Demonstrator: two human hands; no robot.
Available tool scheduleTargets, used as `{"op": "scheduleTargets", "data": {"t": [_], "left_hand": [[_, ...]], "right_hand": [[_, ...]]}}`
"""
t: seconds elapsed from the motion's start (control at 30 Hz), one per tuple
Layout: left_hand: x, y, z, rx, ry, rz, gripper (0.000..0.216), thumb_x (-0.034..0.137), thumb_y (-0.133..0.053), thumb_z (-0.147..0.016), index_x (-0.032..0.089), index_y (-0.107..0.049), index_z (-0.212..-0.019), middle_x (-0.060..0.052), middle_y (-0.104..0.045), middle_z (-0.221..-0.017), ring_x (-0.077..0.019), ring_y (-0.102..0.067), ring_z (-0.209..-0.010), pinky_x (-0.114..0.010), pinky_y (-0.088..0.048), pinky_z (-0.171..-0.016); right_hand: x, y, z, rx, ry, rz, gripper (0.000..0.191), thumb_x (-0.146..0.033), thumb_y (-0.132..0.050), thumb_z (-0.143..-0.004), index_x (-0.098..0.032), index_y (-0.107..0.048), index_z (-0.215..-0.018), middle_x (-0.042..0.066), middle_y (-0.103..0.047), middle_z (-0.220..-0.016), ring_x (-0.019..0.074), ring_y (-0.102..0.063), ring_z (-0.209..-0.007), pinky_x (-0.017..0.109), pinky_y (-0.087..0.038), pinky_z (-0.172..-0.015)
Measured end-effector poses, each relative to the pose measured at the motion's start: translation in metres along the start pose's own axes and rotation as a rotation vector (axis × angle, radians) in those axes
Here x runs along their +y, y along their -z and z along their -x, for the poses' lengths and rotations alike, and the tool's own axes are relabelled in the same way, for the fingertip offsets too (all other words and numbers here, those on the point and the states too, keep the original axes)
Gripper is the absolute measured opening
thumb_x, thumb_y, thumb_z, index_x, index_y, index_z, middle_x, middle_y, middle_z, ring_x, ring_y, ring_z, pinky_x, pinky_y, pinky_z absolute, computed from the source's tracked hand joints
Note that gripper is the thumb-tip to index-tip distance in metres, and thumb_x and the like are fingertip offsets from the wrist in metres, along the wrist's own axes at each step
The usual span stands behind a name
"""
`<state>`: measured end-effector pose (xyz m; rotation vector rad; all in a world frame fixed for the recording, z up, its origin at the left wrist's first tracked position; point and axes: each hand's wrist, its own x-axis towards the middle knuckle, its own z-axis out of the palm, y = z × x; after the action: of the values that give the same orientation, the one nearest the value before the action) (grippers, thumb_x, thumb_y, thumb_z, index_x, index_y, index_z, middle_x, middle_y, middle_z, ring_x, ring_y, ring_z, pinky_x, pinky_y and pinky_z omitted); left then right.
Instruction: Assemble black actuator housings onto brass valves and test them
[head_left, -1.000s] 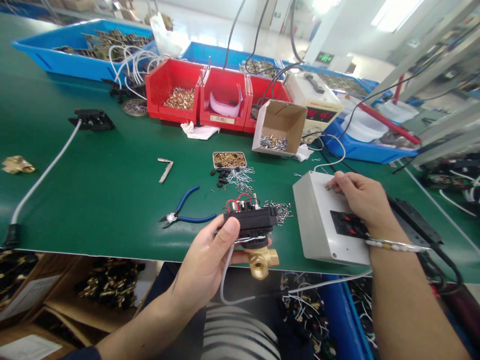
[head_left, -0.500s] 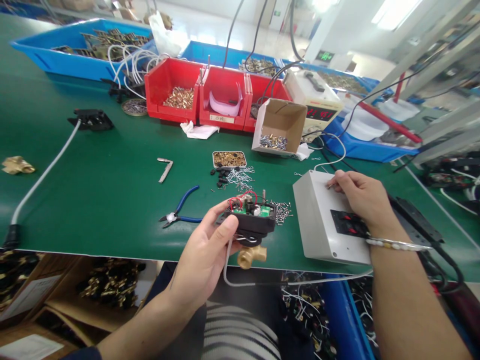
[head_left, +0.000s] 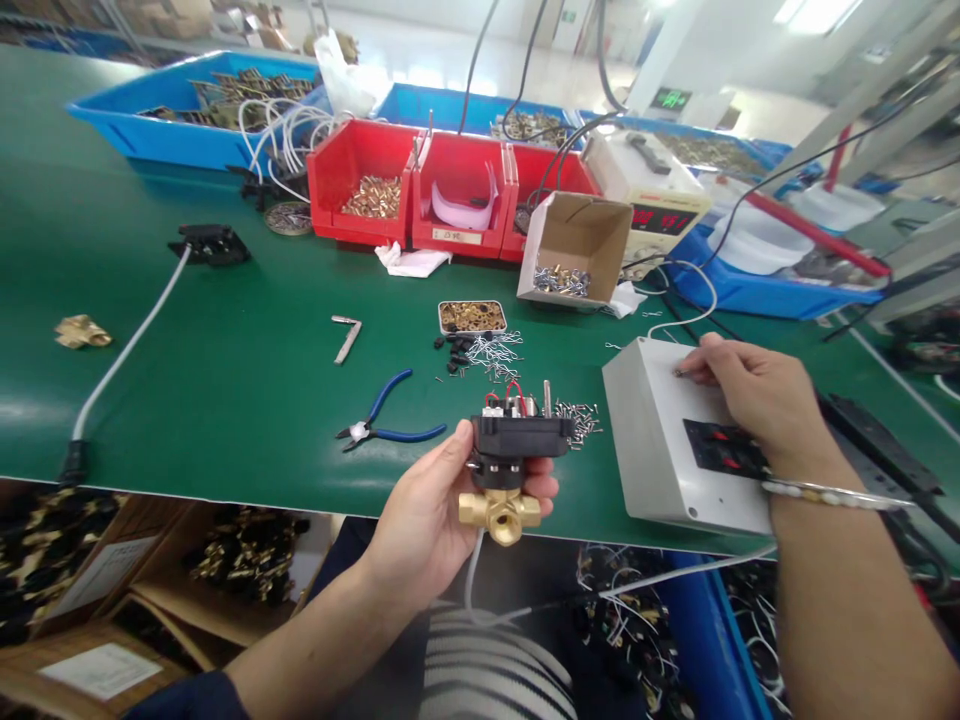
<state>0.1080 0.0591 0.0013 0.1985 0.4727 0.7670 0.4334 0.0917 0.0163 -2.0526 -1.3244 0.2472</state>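
— Where does everything sit, biggest first?

— The green bench mat point(head_left: 187, 380) runs right across the view. A grey switch box point(head_left: 652, 450) lies near its front edge on the right. The right hand point(head_left: 750, 395) rests on top of the box, fingers drawn close together at a small metal stub near the far edge. Whether they pinch it or only touch it, I can't tell.

— And the piece in the other hand?

— The left hand point(head_left: 431, 510) holds a motorised valve point(head_left: 511, 470) upright in the air, just over the bench's near edge, left of the box and apart from it. The hand is closed round it. The thumb lies against the left of the black actuator housing point(head_left: 525, 437). The other fingertips point(head_left: 550, 490) come round from behind on the right, just under the housing. The brass body point(head_left: 499, 510) sits in front of the palm, its open port facing the camera.

— How would it handle?

— Bottom-heavy, I'd judge, since the brass is dense and rigid, and smooth enough to slip. The plastic housing is stiff but lighter. Its top is open, with red wires point(head_left: 514, 392) and small parts standing proud. Those look fragile, so grip the housing's sides or the brass, never the top.

— Anything trailing?

— A white cable point(head_left: 471, 575) hangs limp from the valve below the hand and could tug. Blue-handled pliers point(head_left: 390, 425) lie on the mat, just left of the hand.
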Motion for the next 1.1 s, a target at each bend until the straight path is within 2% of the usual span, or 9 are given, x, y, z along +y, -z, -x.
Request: {"op": "scheduleTargets", "data": {"t": [0.13, 0.3, 0.7, 0.83, 0.93, 1.0, 1.1], "left_hand": [[-0.0001, -0.0002, 0.0021, -0.024, 0.012, 0.017, 0.058, 0.029, -0.024, -0.106, 0.005, -0.076, -0.094, -0.013, -0.078, -0.083, -0.0192, -0.076, -0.074, -0.030, -0.063, -0.071], [0.0002, -0.0002, 0.0031, -0.033, 0.007, 0.019, 0.060, 0.030, -0.024, -0.106, 0.005, -0.076, -0.092, -0.013, -0.078, -0.082, -0.0190, -0.076, -0.073, -0.030, -0.064, -0.072], [0.0011, -0.0034, 0.0019, -0.015, -0.007, 0.002, 0.058, 0.030, -0.027, -0.106, 0.004, -0.076, -0.088, -0.013, -0.078, -0.079, -0.0190, -0.076, -0.070, -0.028, -0.062, -0.068], [-0.0005, -0.0032, 0.0032, -0.024, -0.039, -0.029, 0.044, 0.031, -0.039, -0.104, 0.006, -0.073, -0.092, -0.013, -0.077, -0.080, -0.0199, -0.075, -0.073, -0.029, -0.061, -0.071], [-0.0018, -0.0043, 0.0052, -0.033, -0.092, -0.071, 0.028, 0.034, -0.058, -0.097, 0.010, -0.070, -0.102, -0.012, -0.077, -0.093, -0.0211, -0.075, -0.084, -0.028, -0.059, -0.076], [-0.0026, -0.0054, 0.0061, -0.039, -0.133, -0.115, 0.030, 0.035, -0.069, -0.090, 0.012, -0.068, -0.108, -0.011, -0.075, -0.103, -0.0205, -0.074, -0.090, -0.026, -0.058, -0.079], [-0.0035, -0.0064, 0.0061, -0.044, -0.145, -0.177, 0.038, 0.038, -0.076, -0.084, 0.012, -0.066, -0.111, -0.011, -0.073, -0.103, -0.0182, -0.072, -0.089, -0.024, -0.057, -0.077]], "right_hand": [[0.0019, -0.0012, -0.0020, -0.006, -0.017, -0.039, 0.090, -0.107, -0.041, -0.055, -0.020, -0.063, -0.058, 0.012, -0.066, -0.072, 0.0266, -0.061, -0.069, 0.038, -0.050, -0.070], [0.0004, 0.0005, 0.0016, -0.014, 0.008, -0.030, 0.091, -0.107, -0.043, -0.054, -0.019, -0.066, -0.061, 0.011, -0.065, -0.071, 0.0263, -0.059, -0.069, 0.037, -0.047, -0.069], [-0.0040, 0.0015, 0.0016, -0.031, 0.041, -0.020, 0.076, -0.093, -0.050, -0.065, -0.019, -0.066, -0.071, 0.010, -0.065, -0.075, 0.0240, -0.057, -0.066, 0.037, -0.047, -0.069], [-0.0028, 0.0003, 0.0021, -0.036, 0.049, -0.016, 0.072, -0.089, -0.050, -0.067, -0.019, -0.065, -0.071, 0.010, -0.066, -0.075, 0.0242, -0.057, -0.067, 0.037, -0.047, -0.070], [-0.0012, -0.0005, 0.0022, -0.038, 0.054, -0.015, 0.070, -0.088, -0.050, -0.068, -0.020, -0.065, -0.071, 0.010, -0.066, -0.075, 0.0244, -0.057, -0.067, 0.037, -0.047, -0.069], [-0.0002, -0.0006, 0.0020, -0.036, 0.057, -0.014, 0.069, -0.087, -0.050, -0.069, -0.020, -0.065, -0.072, 0.010, -0.066, -0.076, 0.0245, -0.058, -0.067, 0.037, -0.047, -0.069], [0.0001, 0.0000, 0.0019, -0.038, 0.063, -0.009, 0.068, -0.086, -0.049, -0.070, -0.020, -0.065, -0.071, 0.010, -0.066, -0.075, 0.0241, -0.058, -0.067, 0.037, -0.048, -0.070]]}}
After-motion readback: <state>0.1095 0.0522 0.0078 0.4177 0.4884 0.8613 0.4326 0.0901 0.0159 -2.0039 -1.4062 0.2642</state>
